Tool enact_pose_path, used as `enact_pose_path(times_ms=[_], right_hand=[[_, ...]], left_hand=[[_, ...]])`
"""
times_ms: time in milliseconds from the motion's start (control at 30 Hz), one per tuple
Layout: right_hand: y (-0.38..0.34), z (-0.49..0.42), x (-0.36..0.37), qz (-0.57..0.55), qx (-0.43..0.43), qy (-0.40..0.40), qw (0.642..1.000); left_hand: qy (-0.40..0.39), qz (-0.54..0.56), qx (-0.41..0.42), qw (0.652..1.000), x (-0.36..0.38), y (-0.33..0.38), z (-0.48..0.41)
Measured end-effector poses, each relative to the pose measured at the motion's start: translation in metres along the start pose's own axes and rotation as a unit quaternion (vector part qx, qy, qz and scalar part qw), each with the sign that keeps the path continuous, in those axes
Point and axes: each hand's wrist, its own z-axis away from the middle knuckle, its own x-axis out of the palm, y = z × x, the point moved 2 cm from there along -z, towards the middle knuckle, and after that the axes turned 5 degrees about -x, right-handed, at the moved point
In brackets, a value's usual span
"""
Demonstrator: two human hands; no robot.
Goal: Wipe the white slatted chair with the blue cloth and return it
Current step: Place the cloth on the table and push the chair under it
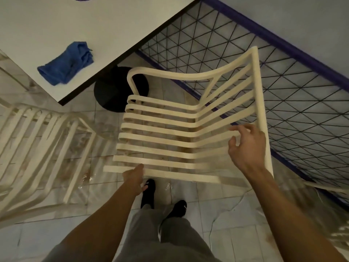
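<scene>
The white slatted chair (170,127) stands on the tiled floor in front of me, its seat slats running left to right and its back rising at the right. My left hand (134,178) touches the nearest seat slat at its front edge, gripping it from below. My right hand (245,146) hovers at the chair's back rail with fingers spread, holding nothing. The blue cloth (67,63) lies crumpled on the white table (105,25) at the upper left, away from both hands.
A second white slatted chair (37,144) stands at the left. The table's black round base (111,91) sits behind the chair. A black wire-mesh fence with a purple frame (283,82) runs along the right. The floor tiles look wet. My feet (164,201) are below the chair.
</scene>
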Motion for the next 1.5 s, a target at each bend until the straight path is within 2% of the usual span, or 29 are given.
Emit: enact_pose_path(times_ms=[133, 267, 333, 433, 567, 700, 800, 933, 967, 1033, 1067, 1100, 1133, 1500], right_hand=[[0.018, -0.011, 0.003, 0.069, 0.05, 0.017, 0.996], [0.013, -0.004, 0.024, 0.103, -0.028, -0.037, 0.994], [0.005, 0.007, 0.046, 0.06, -0.06, -0.107, 0.991], [-0.004, 0.026, 0.084, -0.007, -0.034, -0.239, 0.97], [-0.005, 0.046, 0.127, 0.015, -0.013, -0.382, 0.924], [0.001, 0.062, 0.158, 0.082, -0.014, -0.487, 0.869], [0.002, 0.063, 0.168, 0.109, -0.025, -0.499, 0.859], [0.001, 0.059, 0.171, 0.106, -0.03, -0.49, 0.865], [0.001, 0.058, 0.171, 0.107, -0.03, -0.483, 0.869], [0.0, 0.053, 0.172, 0.103, -0.028, -0.472, 0.875], [-0.001, 0.05, 0.172, 0.101, -0.027, -0.469, 0.877], [-0.002, 0.046, 0.173, 0.099, -0.025, -0.467, 0.879], [-0.004, 0.043, 0.174, 0.098, -0.021, -0.466, 0.879], [-0.037, 0.016, 0.19, 0.075, -0.001, -0.427, 0.901]], left_hand=[[-0.022, 0.074, -0.068, 0.995, 0.014, -0.005, -0.011], [-0.045, 0.125, -0.081, 0.988, 0.019, 0.001, -0.021], [-0.045, 0.128, -0.087, 0.987, 0.019, 0.002, -0.025], [-0.024, 0.105, -0.068, 0.992, 0.02, 0.0, -0.031], [-0.005, 0.079, -0.023, 0.997, 0.021, -0.004, -0.033], [0.006, 0.145, -0.025, 0.989, 0.018, -0.011, -0.048], [0.009, 0.153, -0.014, 0.988, 0.02, -0.011, -0.047], [0.025, 0.172, 0.001, 0.985, 0.015, -0.01, -0.055], [0.007, 0.228, -0.016, 0.973, 0.015, -0.006, -0.056], [0.01, 0.171, -0.003, 0.985, 0.017, 0.004, -0.061], [-0.002, 0.199, -0.02, 0.98, 0.02, 0.008, -0.06], [-0.023, 0.206, -0.003, 0.978, 0.021, 0.014, -0.062], [-0.017, 0.14, 0.021, 0.99, 0.024, 0.018, -0.064], [-0.057, 0.041, 0.055, 0.996, 0.034, 0.096, -0.076]])
